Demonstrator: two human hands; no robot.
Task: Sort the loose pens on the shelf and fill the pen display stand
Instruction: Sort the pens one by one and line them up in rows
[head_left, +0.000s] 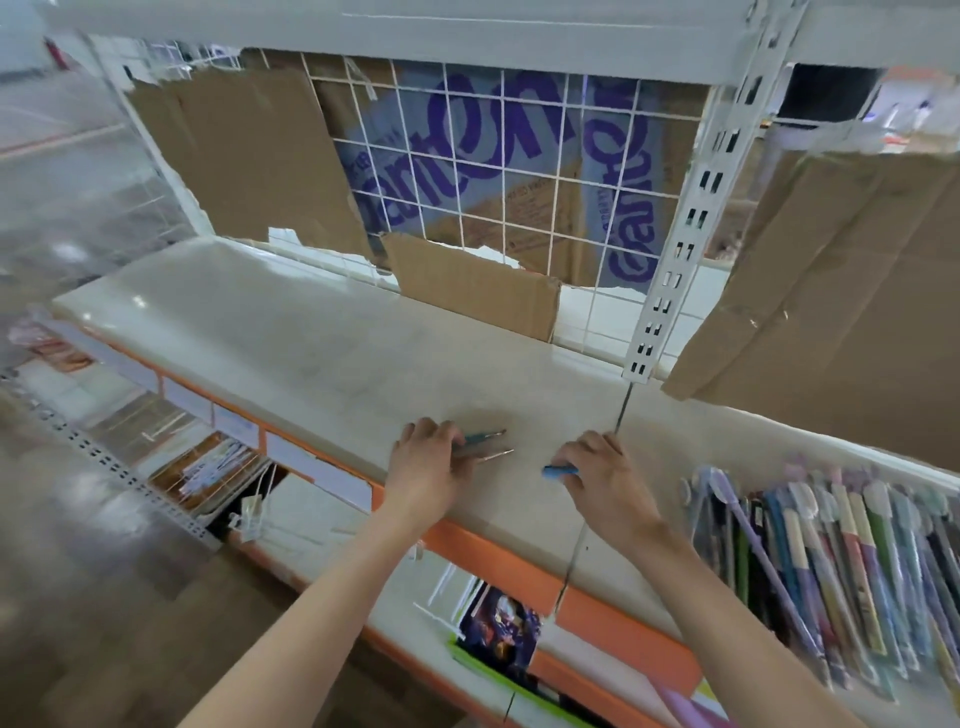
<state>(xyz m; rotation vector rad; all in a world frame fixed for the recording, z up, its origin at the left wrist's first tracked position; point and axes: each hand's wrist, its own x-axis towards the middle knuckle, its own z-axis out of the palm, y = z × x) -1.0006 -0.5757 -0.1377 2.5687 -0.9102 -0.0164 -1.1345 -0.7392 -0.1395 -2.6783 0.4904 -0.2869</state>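
Here my left hand (427, 470) pinches two thin pens (485, 447) on the shelf (311, 338) near its front edge; my right hand (602, 480) grips a blue pen (560, 471) beside them. Light, stiff, probably slippery: hold mid-barrel.

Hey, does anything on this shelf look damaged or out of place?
Yes. The cardboard backing behind the wire grid is torn, with ragged edges and a gap. One loose piece leans askew on the shelf.
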